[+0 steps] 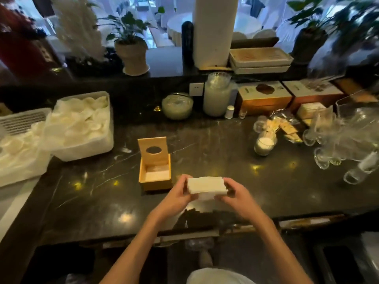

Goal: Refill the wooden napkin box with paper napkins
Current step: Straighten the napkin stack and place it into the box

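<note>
Right now, from the head camera, I see both hands holding one stack of paper napkins above the dark counter. My left hand curls around the stack's left end, and my right hand closes on its right end, fingers wrapped, neither hand open. The stack's long axis runs left to right across my view.

The wooden napkin box sits on the counter just beside the stack, up and to the left, so the left hand is the nearer one. Its lid, with an oval slot, stands tilted up at the far side, and the opening faces me. A little white paper seems to lie at the bottom.

I judge the box's long side runs away from me, so the stack probably needs a quarter turn before it goes in.
</note>
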{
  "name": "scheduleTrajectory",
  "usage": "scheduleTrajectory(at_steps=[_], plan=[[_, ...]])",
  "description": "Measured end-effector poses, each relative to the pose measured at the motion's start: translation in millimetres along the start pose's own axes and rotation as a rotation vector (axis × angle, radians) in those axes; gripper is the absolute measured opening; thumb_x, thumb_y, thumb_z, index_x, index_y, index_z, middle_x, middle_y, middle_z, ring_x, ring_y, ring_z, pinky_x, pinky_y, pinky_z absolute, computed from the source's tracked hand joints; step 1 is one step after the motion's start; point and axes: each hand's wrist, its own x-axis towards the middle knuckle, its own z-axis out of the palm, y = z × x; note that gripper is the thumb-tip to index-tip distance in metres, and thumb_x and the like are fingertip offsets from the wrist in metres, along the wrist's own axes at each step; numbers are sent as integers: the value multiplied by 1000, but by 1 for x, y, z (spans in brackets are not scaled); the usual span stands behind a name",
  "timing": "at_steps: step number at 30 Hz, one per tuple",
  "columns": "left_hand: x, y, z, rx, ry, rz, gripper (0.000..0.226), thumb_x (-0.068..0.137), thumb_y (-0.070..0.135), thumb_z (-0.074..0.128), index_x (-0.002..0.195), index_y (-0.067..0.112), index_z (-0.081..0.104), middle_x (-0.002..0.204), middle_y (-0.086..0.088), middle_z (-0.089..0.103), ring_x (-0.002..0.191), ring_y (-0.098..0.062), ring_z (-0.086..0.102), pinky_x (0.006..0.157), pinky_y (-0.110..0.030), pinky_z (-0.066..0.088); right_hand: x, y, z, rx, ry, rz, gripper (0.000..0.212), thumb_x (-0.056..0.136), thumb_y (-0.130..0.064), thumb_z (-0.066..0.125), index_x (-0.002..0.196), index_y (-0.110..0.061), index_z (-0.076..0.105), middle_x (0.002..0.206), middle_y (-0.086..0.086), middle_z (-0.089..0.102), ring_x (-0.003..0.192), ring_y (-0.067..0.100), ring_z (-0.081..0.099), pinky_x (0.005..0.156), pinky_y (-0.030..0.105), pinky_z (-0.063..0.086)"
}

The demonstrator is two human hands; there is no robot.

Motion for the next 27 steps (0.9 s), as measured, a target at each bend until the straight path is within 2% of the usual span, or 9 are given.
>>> scheduleTrajectory(at_steps=[4, 7, 11, 13, 15, 17, 21, 24, 27], plan=[[59, -13, 27, 98, 108, 7, 38, 89, 18, 70, 115, 35, 48, 121, 12, 60, 116, 0, 56, 89, -19, 52, 46, 33, -19, -140, 63, -26, 44, 84, -15, 75, 119, -32, 55, 116, -6, 59, 102, -1, 54, 80, 5, 44], [76, -40, 44, 146, 165, -43, 41, 91, 13, 68, 116, 38, 49, 120, 16, 60, 120, 0, 55, 91, -16, 50, 62, 68, -11, -170, 60, 3, 45, 86, -11, 73, 118, -35, 53, 119, -7, 61, 106, -2, 52, 76, 3, 43], [78, -72, 59, 153, 162, -98, 44, 92, 8, 64, 117, 39, 47, 123, 9, 59, 122, -5, 54, 93, -14, 48, 67, 103, 9, -164, 40, 55, 45, 85, -7, 71, 124, -24, 57, 120, -4, 61, 120, 13, 52, 98, 23, 46], [76, -80, 63, 161, 185, -99, 51, 91, 4, 63, 116, 44, 44, 124, 6, 58, 122, -6, 53, 92, -9, 46, 63, 109, 18, -163, 40, 72, 46, 88, -5, 66, 128, -24, 55, 119, -9, 56, 125, 15, 45, 101, 26, 38], [74, -84, 67, 145, 210, -94, 54, 90, 1, 63, 122, 40, 41, 127, 2, 55, 124, -8, 51, 99, -14, 46, 59, 111, 25, -133, 54, 53, 48, 90, -2, 63, 133, -22, 53, 123, -6, 56, 125, 16, 42, 103, 30, 38], [73, -87, 69, 134, 205, -87, 57, 90, 2, 64, 127, 35, 38, 130, 1, 51, 126, -7, 49, 107, -23, 44, 55, 111, 28, -79, 46, 69, 61, 90, 0, 61, 144, -21, 41, 134, -3, 50, 130, 10, 37, 109, 30, 35], [76, -90, 74, 131, 210, -91, 65, 87, -8, 59, 141, 18, 33, 138, -6, 43, 132, -14, 42, 115, -33, 36, 51, 110, 28, 122, -44, 92, 94, 87, 13, 56, 156, -19, 0, 156, -11, 18, 144, -1, 19, 115, 14, 20], [76, -87, 79, 80, 214, -83, 75, 79, -20, 50, 144, 12, 29, 140, -9, 39, 133, -16, 40, 116, -30, 35, 50, 104, 36, 220, -34, 100, 96, 86, 20, 48, 154, -20, -7, 160, -9, 6, 147, 2, 11, 119, 19, 15], [74, -84, 85, 11, 248, -85, 75, 78, -24, 48, 143, 9, 30, 139, -10, 41, 132, -16, 42, 114, -28, 38, 51, 103, 44, 249, -5, 108, 92, 89, 18, 47, 151, -27, -4, 155, -17, 11, 144, -3, 16, 113, 9, 17]])
